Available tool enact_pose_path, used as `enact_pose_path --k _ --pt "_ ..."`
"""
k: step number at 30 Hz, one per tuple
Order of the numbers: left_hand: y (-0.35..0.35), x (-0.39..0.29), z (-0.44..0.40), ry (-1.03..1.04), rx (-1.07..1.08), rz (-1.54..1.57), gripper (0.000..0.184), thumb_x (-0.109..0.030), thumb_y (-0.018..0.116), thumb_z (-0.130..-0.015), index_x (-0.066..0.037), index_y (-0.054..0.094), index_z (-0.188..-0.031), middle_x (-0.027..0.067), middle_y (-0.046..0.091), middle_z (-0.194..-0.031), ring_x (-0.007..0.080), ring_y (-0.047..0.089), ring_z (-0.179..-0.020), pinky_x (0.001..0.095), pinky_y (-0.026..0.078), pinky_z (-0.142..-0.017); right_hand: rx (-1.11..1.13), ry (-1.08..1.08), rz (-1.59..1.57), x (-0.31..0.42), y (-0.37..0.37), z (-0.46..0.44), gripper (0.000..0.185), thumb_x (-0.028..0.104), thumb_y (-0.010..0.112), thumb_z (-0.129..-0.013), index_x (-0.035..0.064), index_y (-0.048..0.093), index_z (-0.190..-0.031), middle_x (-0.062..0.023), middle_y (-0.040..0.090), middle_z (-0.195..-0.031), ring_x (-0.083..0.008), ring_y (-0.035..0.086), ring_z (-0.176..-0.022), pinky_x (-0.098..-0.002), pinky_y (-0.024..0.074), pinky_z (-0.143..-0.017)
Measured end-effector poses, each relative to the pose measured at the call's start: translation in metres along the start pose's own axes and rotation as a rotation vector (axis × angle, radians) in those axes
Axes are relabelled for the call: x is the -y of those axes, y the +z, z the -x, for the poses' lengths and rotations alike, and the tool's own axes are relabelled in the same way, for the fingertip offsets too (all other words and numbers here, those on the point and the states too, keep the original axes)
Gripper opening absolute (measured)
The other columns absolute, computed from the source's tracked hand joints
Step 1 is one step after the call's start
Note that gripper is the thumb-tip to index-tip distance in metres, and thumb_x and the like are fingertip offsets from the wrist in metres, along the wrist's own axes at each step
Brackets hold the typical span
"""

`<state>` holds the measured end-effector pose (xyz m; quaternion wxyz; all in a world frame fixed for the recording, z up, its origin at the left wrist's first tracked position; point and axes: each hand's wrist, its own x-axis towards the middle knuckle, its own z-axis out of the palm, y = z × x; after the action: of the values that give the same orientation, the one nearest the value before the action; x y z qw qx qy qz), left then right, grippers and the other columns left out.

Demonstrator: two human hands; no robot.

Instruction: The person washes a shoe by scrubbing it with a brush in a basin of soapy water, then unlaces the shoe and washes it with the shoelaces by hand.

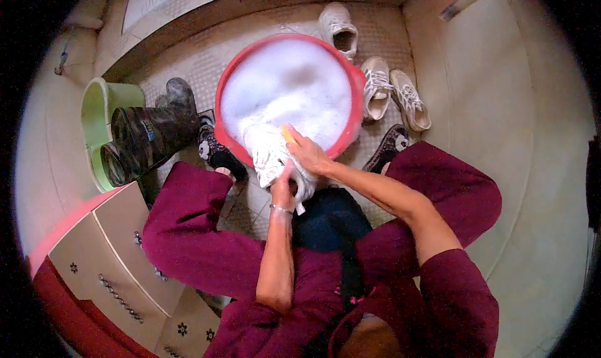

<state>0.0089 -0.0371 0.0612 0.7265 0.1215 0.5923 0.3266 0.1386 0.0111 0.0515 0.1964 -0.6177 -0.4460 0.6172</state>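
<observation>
A wet white sneaker (pixel 266 154) with laces rests over the near rim of a red basin (pixel 357 95). My left hand (pixel 283 186) is closed on the shoe near its ankle opening. My right hand (pixel 308 154) lies against the sneaker's right side, fingers closed around a small yellow object (pixel 288 134). Most of that object is hidden, so its kind is unclear. White suds (pixel 288 76) fill the basin, right beyond the shoe's toe.
Several white sneakers, one at the back (pixel 339 27) and others (pixel 376 89) to the right, stand on the tiled floor. Dark boots (pixel 147 136) lean by a green tub (pixel 94 117) at left. A drawer cabinet (pixel 106 258) stands at lower left.
</observation>
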Motion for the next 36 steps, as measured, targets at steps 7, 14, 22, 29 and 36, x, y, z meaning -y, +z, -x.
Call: enact_pose_path --k 7,14,22,29,36 --pt "0.002 -0.018 0.011 -0.021 -0.315 -0.654 0.063 -0.027 0.063 -0.078 0.012 0.039 -0.121 0.0179 0.045 -0.124 0.0253 0.043 -0.114 0.0304 0.032 -0.095 -0.215 -0.116 -0.075 -0.001 0.017 -0.008 0.058 0.039 0.042 -0.084 0.0108 0.030 -0.133 -0.0287 0.054 -0.104 -0.0407 0.052 -0.098 -0.0404 0.0390 -0.086" --pt "-0.002 -0.023 0.014 0.249 -0.452 0.130 0.049 -0.024 0.053 -0.086 0.008 0.040 -0.120 0.0146 0.050 -0.117 0.0229 0.054 -0.099 0.0321 0.046 -0.081 0.283 -0.203 0.207 0.029 -0.018 0.067 0.055 0.043 0.040 -0.084 0.0174 0.033 -0.133 -0.0308 0.052 -0.100 -0.0402 0.053 -0.091 -0.0442 0.0385 -0.083" --pt "0.014 0.000 -0.015 0.053 -0.460 0.336 0.047 -0.035 0.047 -0.088 0.004 0.046 -0.114 0.0111 0.055 -0.103 0.0212 0.056 -0.087 0.0309 0.048 -0.071 0.087 -0.155 0.416 0.028 -0.007 0.030 0.052 0.044 0.036 -0.084 0.0236 0.034 -0.132 -0.0275 0.053 -0.100 -0.0403 0.053 -0.091 -0.0482 0.0410 -0.080" --pt "0.023 -0.012 -0.005 -0.098 -0.553 0.040 0.038 -0.032 0.049 -0.088 0.003 0.052 -0.103 0.0091 0.059 -0.089 0.0184 0.058 -0.070 0.0311 0.050 -0.060 0.332 -0.122 0.440 0.044 -0.010 -0.006 0.052 0.043 0.037 -0.085 0.0192 0.036 -0.131 -0.0223 0.052 -0.113 -0.0385 0.049 -0.103 -0.0427 0.0388 -0.088" --pt "0.034 0.004 -0.020 -0.017 -0.414 0.541 0.038 -0.028 0.043 -0.091 0.005 0.045 -0.111 0.0140 0.055 -0.102 0.0236 0.057 -0.088 0.0368 0.050 -0.076 0.234 -0.307 0.226 -0.006 -0.037 0.017 0.054 0.043 0.033 -0.088 0.0097 0.036 -0.130 -0.0247 0.050 -0.113 -0.0352 0.050 -0.105 -0.0369 0.0370 -0.089"
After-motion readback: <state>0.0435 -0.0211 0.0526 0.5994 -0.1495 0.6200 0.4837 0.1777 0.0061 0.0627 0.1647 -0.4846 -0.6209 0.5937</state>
